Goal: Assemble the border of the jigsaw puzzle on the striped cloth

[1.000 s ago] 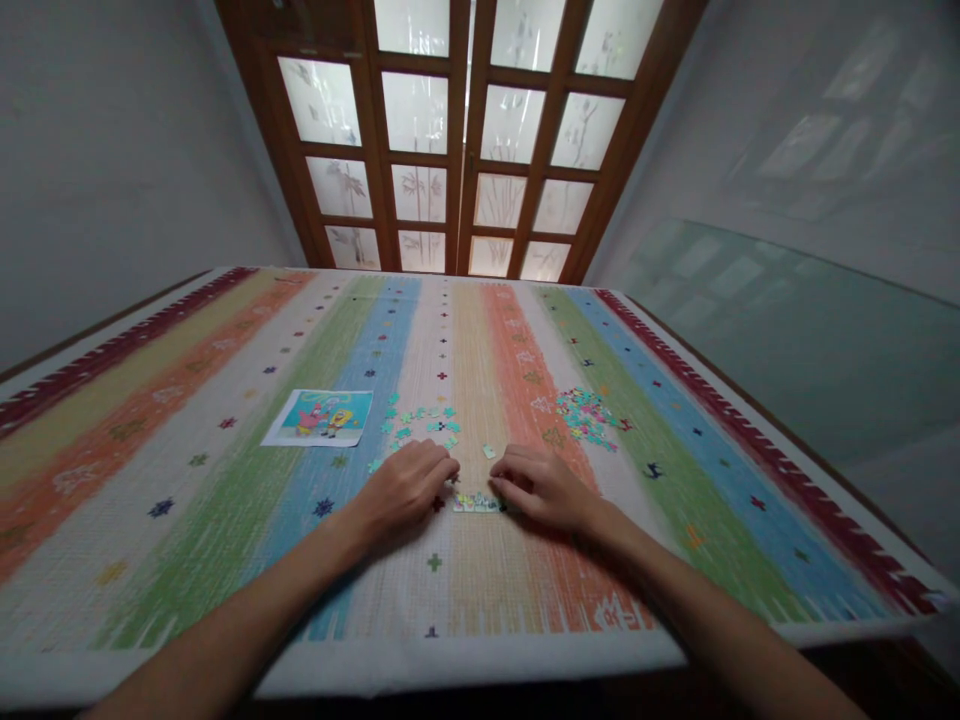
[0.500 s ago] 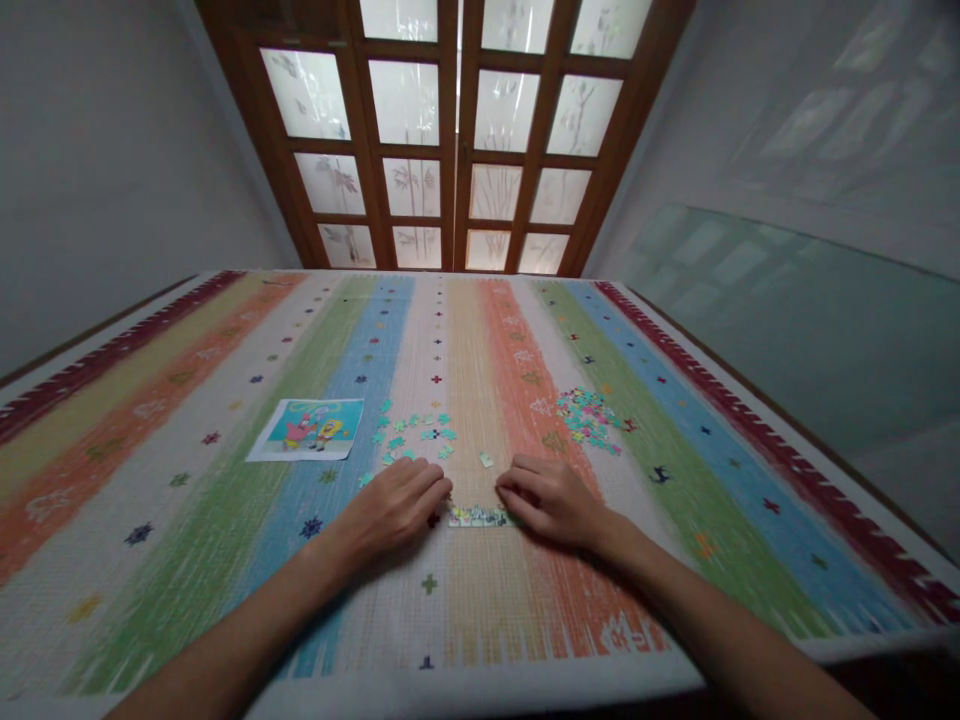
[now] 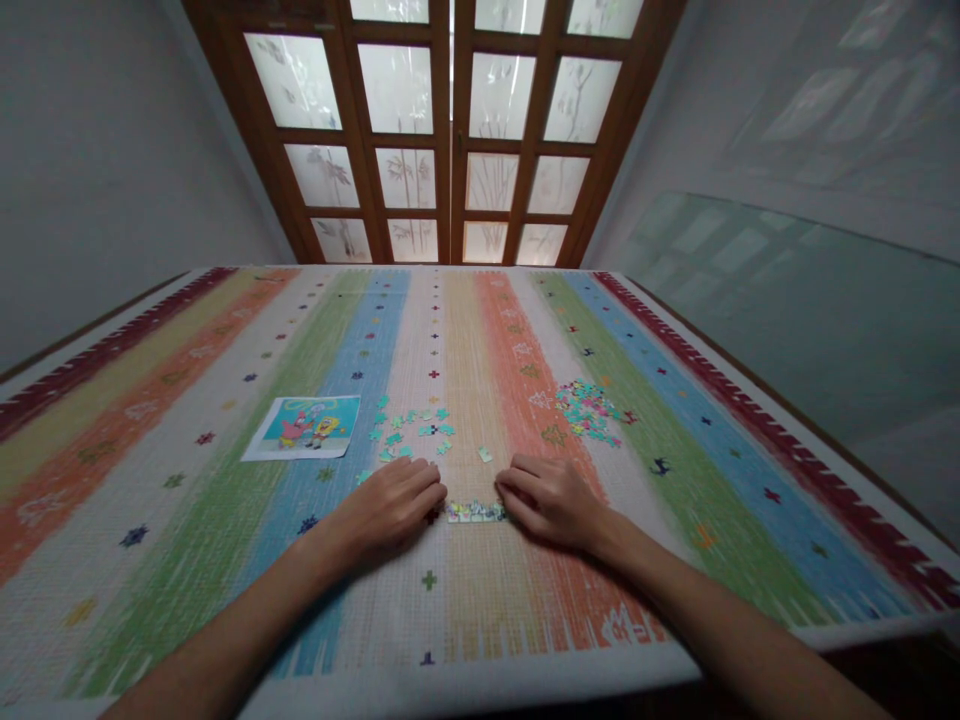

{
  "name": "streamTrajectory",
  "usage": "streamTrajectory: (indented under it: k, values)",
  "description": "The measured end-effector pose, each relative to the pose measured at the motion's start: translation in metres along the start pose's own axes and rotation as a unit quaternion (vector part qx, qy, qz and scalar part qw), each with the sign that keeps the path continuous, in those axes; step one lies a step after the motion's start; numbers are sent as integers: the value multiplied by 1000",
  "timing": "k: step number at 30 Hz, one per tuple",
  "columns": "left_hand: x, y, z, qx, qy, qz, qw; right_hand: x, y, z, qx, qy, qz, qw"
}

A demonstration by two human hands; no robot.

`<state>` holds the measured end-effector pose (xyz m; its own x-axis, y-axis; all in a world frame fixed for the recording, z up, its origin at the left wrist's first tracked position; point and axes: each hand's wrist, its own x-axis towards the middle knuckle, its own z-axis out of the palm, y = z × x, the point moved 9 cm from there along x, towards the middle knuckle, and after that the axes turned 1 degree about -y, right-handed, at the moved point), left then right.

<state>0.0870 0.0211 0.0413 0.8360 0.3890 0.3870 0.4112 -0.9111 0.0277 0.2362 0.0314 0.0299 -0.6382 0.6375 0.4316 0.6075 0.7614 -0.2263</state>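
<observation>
A short strip of joined jigsaw puzzle pieces (image 3: 476,513) lies flat on the striped cloth between my hands. My left hand (image 3: 397,502) is closed beside the strip's left end, fingers curled and fingertips pressed together; whatever they hold is hidden. At the right end my right hand (image 3: 553,502) is closed too, its thumb and fingers touching the strip's edge. Just beyond the strip lies one loose pale puzzle piece (image 3: 484,454). Several turquoise puzzle pieces (image 3: 396,438) are spread out past my left hand.
A heap of mixed puzzle pieces (image 3: 589,410) sits beyond my right hand. To the left lies a printed cartoon picture (image 3: 307,428). The striped tablecloth (image 3: 480,610) covers the table. Paned wooden doors (image 3: 450,150) stand behind it, and a glass panel (image 3: 787,300) leans at right.
The camera view has shifted slightly. My left hand has moved a little to the left; my right hand stays at the strip's right end. The pieces lie as before.
</observation>
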Motion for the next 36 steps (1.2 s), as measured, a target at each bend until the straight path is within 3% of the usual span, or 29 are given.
streamTrajectory:
  k: [7, 13, 23, 36]
  values:
    - [-1, -4, 1, 8, 16, -14, 1000, 0, -2, -3, -14, 4, -5, 1000]
    - [0, 1, 4, 54, 13, -3, 998, 0, 1, -7, -16, 45, 4, 999]
    - [-4, 3, 5, -69, -63, -13, 996, -1, 2, -8, -16, 43, 10, 999]
    - [-3, -1, 2, -158, -54, -39, 985, -2, 5, 0, -6, 16, 19, 1000]
